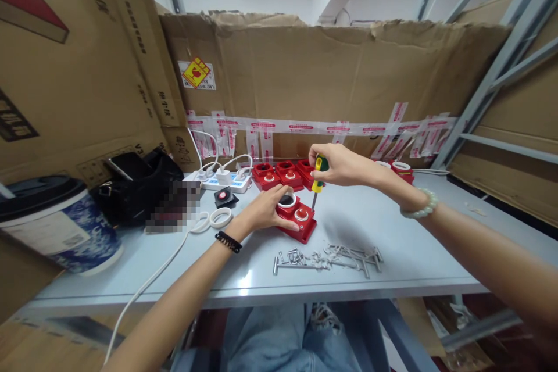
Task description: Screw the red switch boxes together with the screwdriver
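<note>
A red housing with a white ring and a round button lies on the white table. Across its left side lies my left hand, its thumb on the front and its fingers gripping the far edge. My right hand is wrapped round the handle of a yellow and green screwdriver. The screwdriver points down, its tip at the housing's right far corner; whether a screw sits under it is too small to tell. Loose screws and metal T-shaped rods lie in front of the housing.
More red housings stand in a row behind, with others at the right. A white power strip with plugs, white rings and a small black part lie left. A large cup and black bag stand farther left.
</note>
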A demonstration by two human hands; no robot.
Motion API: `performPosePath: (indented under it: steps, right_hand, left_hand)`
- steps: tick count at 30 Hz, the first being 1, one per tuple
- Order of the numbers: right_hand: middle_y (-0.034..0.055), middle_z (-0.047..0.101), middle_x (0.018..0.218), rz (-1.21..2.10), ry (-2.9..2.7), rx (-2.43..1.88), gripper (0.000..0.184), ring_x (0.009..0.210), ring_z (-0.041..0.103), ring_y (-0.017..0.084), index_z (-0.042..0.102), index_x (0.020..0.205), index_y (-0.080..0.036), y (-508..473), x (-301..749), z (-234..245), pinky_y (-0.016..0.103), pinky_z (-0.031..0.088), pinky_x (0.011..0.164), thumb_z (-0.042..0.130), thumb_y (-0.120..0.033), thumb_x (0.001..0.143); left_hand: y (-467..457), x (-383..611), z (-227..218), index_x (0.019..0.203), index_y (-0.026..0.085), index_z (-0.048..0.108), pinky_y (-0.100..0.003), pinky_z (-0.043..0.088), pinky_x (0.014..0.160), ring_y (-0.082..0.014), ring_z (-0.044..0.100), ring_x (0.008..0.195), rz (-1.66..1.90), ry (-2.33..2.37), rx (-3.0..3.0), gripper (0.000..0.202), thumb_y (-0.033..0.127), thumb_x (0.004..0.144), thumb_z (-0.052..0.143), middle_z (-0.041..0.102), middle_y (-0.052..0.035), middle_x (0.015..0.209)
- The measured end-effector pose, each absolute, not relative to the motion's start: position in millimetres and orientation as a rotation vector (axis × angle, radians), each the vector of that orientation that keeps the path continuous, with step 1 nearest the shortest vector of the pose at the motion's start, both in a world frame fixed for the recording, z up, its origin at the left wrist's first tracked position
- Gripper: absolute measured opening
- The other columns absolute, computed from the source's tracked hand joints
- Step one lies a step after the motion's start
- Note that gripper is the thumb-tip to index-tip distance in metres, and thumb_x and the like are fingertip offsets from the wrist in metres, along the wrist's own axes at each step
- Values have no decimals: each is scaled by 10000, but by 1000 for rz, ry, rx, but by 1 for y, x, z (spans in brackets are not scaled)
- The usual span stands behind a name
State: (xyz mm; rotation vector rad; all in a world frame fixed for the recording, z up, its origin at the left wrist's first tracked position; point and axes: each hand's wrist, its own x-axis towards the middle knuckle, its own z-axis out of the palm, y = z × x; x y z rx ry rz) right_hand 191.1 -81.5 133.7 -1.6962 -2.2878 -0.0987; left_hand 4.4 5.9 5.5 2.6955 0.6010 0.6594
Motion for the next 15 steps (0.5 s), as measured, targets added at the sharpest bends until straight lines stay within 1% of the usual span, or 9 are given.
performPosePath:
  steps: [2, 3, 4, 6, 9, 12, 15]
  right_hand:
    - [42, 574, 786, -161, -2240, -1706, 74, 708, 502, 160, 467, 763, -192, -81, 190, 131, 272, 367, 626, 504, -251, 737]
    - [51, 575, 798, -192, -2212, -1711, 65, 716, 506, 163, 467, 786, -187, -80, 189, 129, 279, 370, 642, 481, -242, 753]
    - [62, 575, 818, -221, -2185, -1719, 82, 728, 511, 168, 464, 832, -180, -79, 189, 127, 286, 372, 657, 460, -222, 761]
    - [81, 567, 847, -272, -2137, -1764, 181, 747, 517, 183, 439, 935, -163, -78, 189, 123, 305, 375, 676, 442, -190, 757]
    - [93, 550, 861, -271, -2115, -1832, 287, 742, 512, 197, 401, 1009, -149, -80, 190, 124, 319, 380, 668, 467, -200, 733]
    - [92, 545, 929, -127, -2161, -1760, 373, 742, 509, 179, 384, 1022, -160, -85, 189, 130, 292, 391, 645, 534, -212, 684]
    - [93, 553, 957, -74, -2179, -1744, 369, 741, 513, 175, 401, 997, -168, -87, 188, 132, 283, 392, 634, 562, -234, 672]
  left_hand:
    - [5, 4, 6, 1111, 216, 460, -390, 449, 820, -266, 563, 929, 663, 605, 2698, 747, 644, 541, 685, 545, -77, 1068]
    - [5, 4, 6, 1111, 215, 460, -389, 450, 819, -267, 562, 929, 665, 606, 2700, 748, 645, 542, 684, 546, -77, 1065]
    - [5, 4, 6, 1112, 214, 459, -387, 450, 817, -268, 561, 931, 665, 605, 2701, 748, 646, 544, 682, 545, -78, 1066]
    - [5, 4, 6, 1116, 211, 456, -382, 451, 813, -268, 558, 939, 666, 602, 2705, 751, 650, 547, 678, 543, -81, 1072]
    - [6, 4, 6, 1118, 211, 458, -377, 449, 813, -264, 557, 936, 663, 601, 2704, 752, 648, 547, 679, 541, -80, 1072]
    - [6, 4, 5, 1117, 209, 461, -377, 445, 818, -261, 558, 932, 658, 601, 2698, 753, 644, 544, 684, 544, -77, 1067]
    - [7, 5, 5, 1118, 207, 462, -378, 441, 827, -261, 556, 938, 662, 601, 2697, 761, 648, 538, 684, 542, -78, 1074]
